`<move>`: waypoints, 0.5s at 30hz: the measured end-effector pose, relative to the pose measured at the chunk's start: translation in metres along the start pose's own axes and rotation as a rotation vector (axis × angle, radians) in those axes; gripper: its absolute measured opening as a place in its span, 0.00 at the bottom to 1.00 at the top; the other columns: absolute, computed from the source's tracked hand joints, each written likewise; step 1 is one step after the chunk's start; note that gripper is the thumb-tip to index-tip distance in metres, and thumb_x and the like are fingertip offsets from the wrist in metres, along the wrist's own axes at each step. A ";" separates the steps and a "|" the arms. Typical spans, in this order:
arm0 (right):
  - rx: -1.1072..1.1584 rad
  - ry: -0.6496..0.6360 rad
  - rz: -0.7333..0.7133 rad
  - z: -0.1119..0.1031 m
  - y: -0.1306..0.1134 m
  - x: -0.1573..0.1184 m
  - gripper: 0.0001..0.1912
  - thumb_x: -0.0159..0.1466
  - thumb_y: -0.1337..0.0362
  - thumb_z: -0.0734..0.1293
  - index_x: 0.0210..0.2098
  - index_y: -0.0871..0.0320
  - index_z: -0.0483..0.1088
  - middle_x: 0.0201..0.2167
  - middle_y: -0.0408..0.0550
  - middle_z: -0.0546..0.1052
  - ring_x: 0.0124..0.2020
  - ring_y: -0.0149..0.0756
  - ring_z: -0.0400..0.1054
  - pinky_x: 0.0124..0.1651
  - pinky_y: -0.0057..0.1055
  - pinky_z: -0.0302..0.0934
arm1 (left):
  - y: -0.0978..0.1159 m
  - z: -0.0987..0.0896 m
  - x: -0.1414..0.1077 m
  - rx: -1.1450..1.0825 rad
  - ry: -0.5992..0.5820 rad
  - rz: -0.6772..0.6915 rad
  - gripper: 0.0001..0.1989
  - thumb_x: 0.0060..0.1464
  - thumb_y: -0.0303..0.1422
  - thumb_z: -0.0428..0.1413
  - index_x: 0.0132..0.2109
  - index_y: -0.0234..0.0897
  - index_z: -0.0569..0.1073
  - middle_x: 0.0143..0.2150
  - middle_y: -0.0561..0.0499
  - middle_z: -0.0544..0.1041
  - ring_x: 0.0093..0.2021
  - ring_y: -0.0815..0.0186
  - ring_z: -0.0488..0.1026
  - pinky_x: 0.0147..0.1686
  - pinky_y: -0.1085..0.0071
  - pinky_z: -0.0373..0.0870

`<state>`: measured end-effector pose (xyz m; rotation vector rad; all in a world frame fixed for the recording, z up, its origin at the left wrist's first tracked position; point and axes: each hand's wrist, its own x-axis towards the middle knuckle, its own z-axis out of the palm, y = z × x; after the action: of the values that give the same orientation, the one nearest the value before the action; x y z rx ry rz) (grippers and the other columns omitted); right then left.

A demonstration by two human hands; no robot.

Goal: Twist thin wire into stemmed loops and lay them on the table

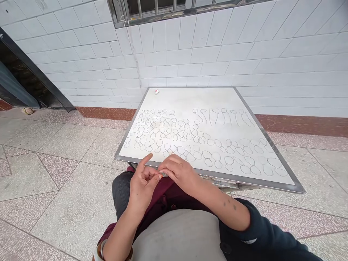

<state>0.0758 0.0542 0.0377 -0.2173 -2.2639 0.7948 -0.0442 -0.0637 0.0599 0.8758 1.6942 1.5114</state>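
Observation:
My left hand (143,186) is just off the near edge of a white board-topped table (217,96). Its thumb pinches against bent fingers, while one finger points up. My right hand (181,174) meets it from the right, fingers pressed together. Between the fingertips of both hands is a small greyish thing (163,174), mostly hidden and too small to name. Many thin dark loops (208,154) cover the tabletop in rows; whether they are drawn or lie loose I cannot tell. At the far right, several loops (214,111) have long tails.
A small white and red object (157,92) sits at the table's far left corner. Behind the table rises a white tiled wall (168,58) with a barred window (156,7). A grey metal rim (274,150) edges the table. Stone floor (67,195) surrounds it.

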 end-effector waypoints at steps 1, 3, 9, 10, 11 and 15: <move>-0.014 0.006 0.001 0.001 -0.001 0.000 0.07 0.69 0.69 0.60 0.37 0.56 0.69 0.33 0.47 0.72 0.37 0.35 0.65 0.38 0.32 0.64 | 0.000 0.002 -0.001 -0.023 0.012 0.002 0.32 0.51 0.32 0.61 0.62 0.42 0.63 0.27 0.58 0.74 0.29 0.71 0.69 0.36 0.72 0.67; -0.036 0.013 0.012 0.002 -0.003 -0.001 0.07 0.70 0.68 0.59 0.38 0.56 0.69 0.33 0.47 0.72 0.36 0.35 0.65 0.38 0.32 0.64 | 0.000 0.005 -0.001 -0.067 0.039 0.009 0.30 0.51 0.31 0.62 0.61 0.41 0.64 0.27 0.58 0.74 0.29 0.71 0.69 0.36 0.72 0.67; -0.056 0.057 0.071 0.007 -0.008 -0.001 0.11 0.70 0.69 0.57 0.37 0.55 0.69 0.33 0.49 0.72 0.35 0.36 0.66 0.35 0.32 0.65 | -0.008 0.012 0.002 -0.186 0.110 0.012 0.29 0.49 0.31 0.64 0.58 0.39 0.66 0.27 0.58 0.74 0.27 0.72 0.68 0.32 0.74 0.65; -0.060 0.060 0.072 0.008 -0.008 0.000 0.11 0.70 0.69 0.57 0.37 0.55 0.69 0.33 0.48 0.72 0.35 0.36 0.66 0.35 0.32 0.65 | -0.010 0.012 0.003 -0.198 0.109 0.009 0.29 0.48 0.31 0.64 0.57 0.39 0.67 0.26 0.58 0.74 0.27 0.72 0.67 0.31 0.74 0.65; -0.063 0.056 0.072 0.008 -0.007 0.000 0.11 0.70 0.69 0.57 0.37 0.55 0.70 0.32 0.48 0.72 0.35 0.36 0.66 0.35 0.32 0.65 | -0.011 0.012 0.004 -0.206 0.103 0.007 0.28 0.48 0.31 0.64 0.57 0.39 0.67 0.26 0.58 0.73 0.27 0.72 0.67 0.31 0.74 0.65; -0.076 0.018 0.076 0.009 -0.004 -0.001 0.09 0.69 0.69 0.59 0.38 0.55 0.71 0.33 0.48 0.74 0.36 0.37 0.66 0.35 0.33 0.64 | -0.013 0.010 0.005 -0.208 0.053 -0.009 0.28 0.49 0.31 0.63 0.57 0.39 0.66 0.25 0.59 0.72 0.26 0.72 0.66 0.33 0.73 0.65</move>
<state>0.0710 0.0465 0.0343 -0.3459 -2.2828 0.7434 -0.0388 -0.0549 0.0456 0.7232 1.5423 1.6824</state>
